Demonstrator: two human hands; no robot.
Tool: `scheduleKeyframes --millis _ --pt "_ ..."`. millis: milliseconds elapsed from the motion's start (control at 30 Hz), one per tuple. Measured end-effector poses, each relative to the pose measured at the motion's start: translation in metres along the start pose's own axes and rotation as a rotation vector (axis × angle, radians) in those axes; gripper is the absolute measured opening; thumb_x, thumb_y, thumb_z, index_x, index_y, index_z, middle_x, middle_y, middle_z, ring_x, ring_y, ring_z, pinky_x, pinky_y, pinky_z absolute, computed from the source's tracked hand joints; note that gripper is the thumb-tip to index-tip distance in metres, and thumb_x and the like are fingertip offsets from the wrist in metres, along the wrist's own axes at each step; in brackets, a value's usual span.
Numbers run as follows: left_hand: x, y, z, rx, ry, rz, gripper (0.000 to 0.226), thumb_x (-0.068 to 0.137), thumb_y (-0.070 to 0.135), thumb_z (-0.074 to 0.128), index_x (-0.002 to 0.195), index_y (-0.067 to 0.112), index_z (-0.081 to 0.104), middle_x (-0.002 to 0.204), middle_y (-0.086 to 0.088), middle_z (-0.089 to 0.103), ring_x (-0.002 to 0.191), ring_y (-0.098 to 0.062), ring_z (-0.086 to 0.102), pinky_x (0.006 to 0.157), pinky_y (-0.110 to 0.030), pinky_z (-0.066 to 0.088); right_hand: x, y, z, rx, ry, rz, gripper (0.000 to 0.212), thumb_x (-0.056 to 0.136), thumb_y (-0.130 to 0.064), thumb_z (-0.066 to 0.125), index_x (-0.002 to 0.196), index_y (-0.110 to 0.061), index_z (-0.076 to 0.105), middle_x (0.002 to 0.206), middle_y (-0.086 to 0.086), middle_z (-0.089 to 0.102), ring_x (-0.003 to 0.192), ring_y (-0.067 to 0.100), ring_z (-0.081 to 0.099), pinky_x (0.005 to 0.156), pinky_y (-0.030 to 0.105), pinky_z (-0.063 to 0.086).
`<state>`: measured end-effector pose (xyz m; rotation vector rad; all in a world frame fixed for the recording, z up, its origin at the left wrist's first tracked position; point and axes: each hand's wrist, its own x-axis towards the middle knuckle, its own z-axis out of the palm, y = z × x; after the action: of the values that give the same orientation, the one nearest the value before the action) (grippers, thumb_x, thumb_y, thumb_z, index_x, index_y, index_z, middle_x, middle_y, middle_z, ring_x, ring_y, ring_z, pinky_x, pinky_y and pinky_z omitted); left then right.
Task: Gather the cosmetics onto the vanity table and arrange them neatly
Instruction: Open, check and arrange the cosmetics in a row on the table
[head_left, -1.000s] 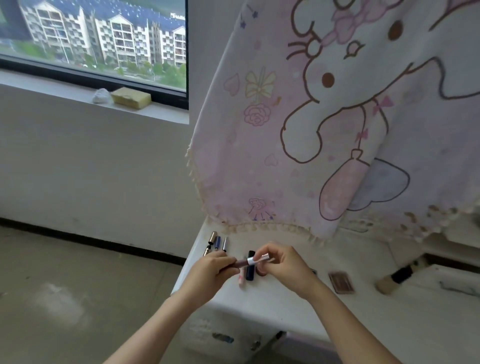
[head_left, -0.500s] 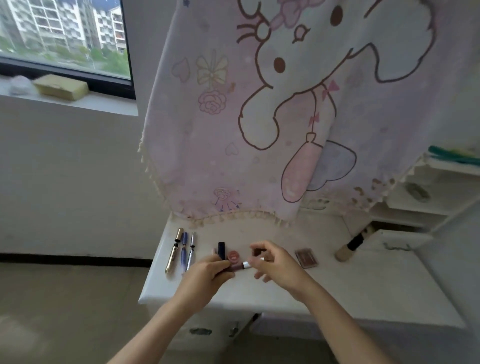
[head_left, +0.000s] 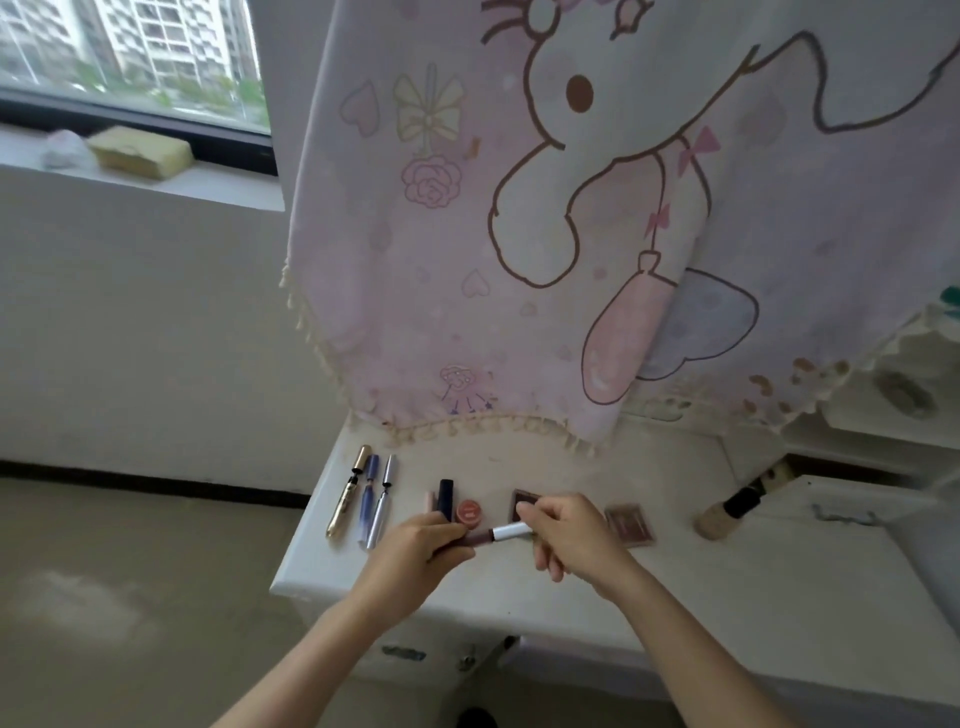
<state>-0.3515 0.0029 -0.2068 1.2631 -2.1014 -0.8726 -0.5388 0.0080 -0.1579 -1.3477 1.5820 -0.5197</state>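
Head view: above the near-left of the vanity table (head_left: 675, 587), the left hand (head_left: 415, 553) grips the dark end of a lip tube (head_left: 493, 535) and the right hand (head_left: 569, 530) pinches its white cap. Best press the cap home, then lay the tube parallel, right of the red pot (head_left: 469, 512).

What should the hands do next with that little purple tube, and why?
Probably lay the mauve, white-capped tube down beside the round red pot: left hand and right hand hold it above the white vanity table, where other cosmetics lie lined up.
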Motion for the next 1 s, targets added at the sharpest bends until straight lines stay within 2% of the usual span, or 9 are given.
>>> scheduleKeyframes --millis 167,233,300,400,533,633,733,900,1000 --pt "0.022 0.006 0.011 0.036 -0.014 -0.086 0.024 0.089 0.028 0.056 0.103 0.012 0.067 0.068 0.018 0.038 0.073 -0.012 0.048 0.058 -0.010 0.028 0.019 0.002 -0.032 0.049 -0.107 -0.099 0.025 0.080 0.002 0.060 0.076 -0.023 0.059 0.067 -0.001 0.057 0.058 0.008 0.051 0.049 0.010 0.039" --pt "0.032 0.012 0.018 -0.004 -0.011 -0.117 0.042 0.084 0.044 0.052 0.106 0.012 0.067 0.070 0.014 0.042 0.070 -0.007 0.043 0.061 -0.010 0.030 0.028 0.003 -0.042 0.096 -0.136 -0.096 0.023 0.082 -0.007 0.063 0.091 -0.028 0.056 0.079 0.003 0.055 0.062 0.012 0.055 0.050 0.013 0.043" --pt "0.040 0.018 0.024 -0.022 -0.011 -0.128 0.062 0.072 0.059 0.038 0.103 0.013 0.068 0.069 0.010 0.044 0.068 -0.009 0.043 0.062 -0.012 0.030 0.034 0.003 -0.052 0.086 -0.129 -0.058 0.006 0.088 -0.023 0.058 0.089 -0.027 0.054 0.074 0.004 0.056 0.054 0.013 0.055 0.046 0.016 0.040" --pt "0.052 0.024 0.035 -0.006 0.005 -0.175 0.050 0.077 0.050 0.047 0.103 0.013 0.068 0.065 0.013 0.043 0.061 -0.001 0.047 0.059 -0.015 0.030 0.044 0.011 -0.067 -0.023 -0.114 -0.090 0.027 0.093 -0.020 0.049 0.067 -0.014 0.054 0.057 0.006 0.056 0.036 0.008 0.047 0.040 0.016 0.033" --pt "0.061 0.026 0.049 -0.029 0.077 -0.271 0.029 0.085 0.022 0.063 0.113 0.015 0.063 0.071 0.022 0.051 0.065 0.020 0.050 0.058 -0.004 0.036 0.055 0.021 -0.084 0.048 -0.141 -0.151 0.024 0.085 -0.002 0.055 0.068 -0.018 0.060 0.056 -0.001 0.057 0.041 0.001 0.050 0.046 0.013 0.039" --pt "0.063 0.034 0.054 -0.068 0.110 -0.314 0.016 0.083 0.018 0.065 0.095 0.028 0.060 0.071 0.017 0.055 0.063 0.013 0.052 0.056 -0.007 0.037 0.063 0.025 -0.094 0.038 -0.174 -0.179 0.025 0.082 0.000 0.059 0.071 -0.022 0.060 0.060 -0.003 0.059 0.047 -0.001 0.054 0.052 0.012 0.043" --pt "0.065 0.032 0.059 -0.031 0.165 -0.337 0.035 0.081 0.019 0.068 0.066 0.043 0.047 0.062 0.012 0.050 0.058 -0.002 0.048 0.053 -0.015 0.032 0.069 0.025 -0.098 0.034 -0.216 -0.202 0.027 0.081 0.001 0.059 0.073 -0.024 0.060 0.064 -0.002 0.060 0.051 0.000 0.055 0.056 0.017 0.044" --pt "0.060 0.034 0.060 -0.060 0.200 -0.376 0.036 0.081 0.021 0.068 0.062 0.039 0.044 0.056 0.011 0.044 0.056 -0.006 0.037 0.054 -0.020 0.027 0.073 0.019 -0.098 0.050 -0.246 -0.169 0.005 0.090 -0.022 0.054 0.088 -0.021 0.059 0.066 -0.001 0.062 0.051 0.009 0.055 0.048 0.015 0.043" --pt "0.056 0.036 0.060 -0.071 0.222 -0.391 0.034 0.081 0.021 0.068 0.063 0.038 0.044 0.055 0.010 0.045 0.054 -0.006 0.037 0.052 -0.018 0.027 0.076 0.021 -0.094 -0.010 -0.233 -0.178 0.019 0.091 -0.020 0.052 0.080 -0.007 0.060 0.055 0.003 0.058 0.038 0.008 0.046 0.039 0.014 0.035"
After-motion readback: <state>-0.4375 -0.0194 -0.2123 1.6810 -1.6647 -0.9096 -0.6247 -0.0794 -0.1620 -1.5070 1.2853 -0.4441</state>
